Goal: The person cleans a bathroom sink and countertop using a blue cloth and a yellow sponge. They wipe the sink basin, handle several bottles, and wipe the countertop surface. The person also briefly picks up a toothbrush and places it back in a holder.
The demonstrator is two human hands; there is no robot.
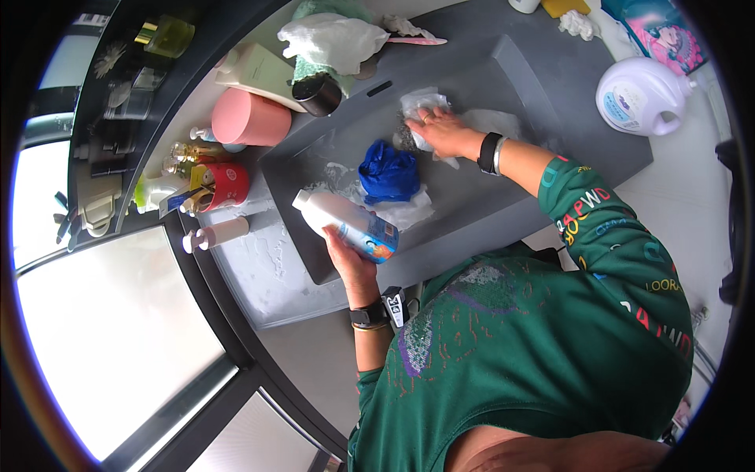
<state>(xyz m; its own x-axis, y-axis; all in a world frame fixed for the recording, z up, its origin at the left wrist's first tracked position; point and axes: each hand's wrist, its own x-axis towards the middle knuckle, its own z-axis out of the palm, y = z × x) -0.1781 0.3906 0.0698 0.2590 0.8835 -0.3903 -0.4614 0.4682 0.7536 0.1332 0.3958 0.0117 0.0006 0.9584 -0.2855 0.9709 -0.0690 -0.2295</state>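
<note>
My left hand (352,259) grips a white plastic bottle (348,227) with a blue printed label, holding it tilted over the near left part of a grey sink basin (472,177). The bottle's white cap points up and to the left. My right hand (439,131) lies flat, fingers spread, on a crumpled white wet cloth or wipe (417,107) on the basin floor. Dark specks show beside that cloth. A bunched blue cloth (389,173) sits between the hands, partly on another thin white sheet (416,211). A third pale sheet (492,123) spreads right of my right hand.
Behind the basin's left rim stand a pink canister (250,117), a red cup (227,186), a pump bottle (218,234) and a black cup (317,94). A white cloth (336,40) lies nearby. At right are a lilac detergent jug (640,97) and a printed pack (663,35).
</note>
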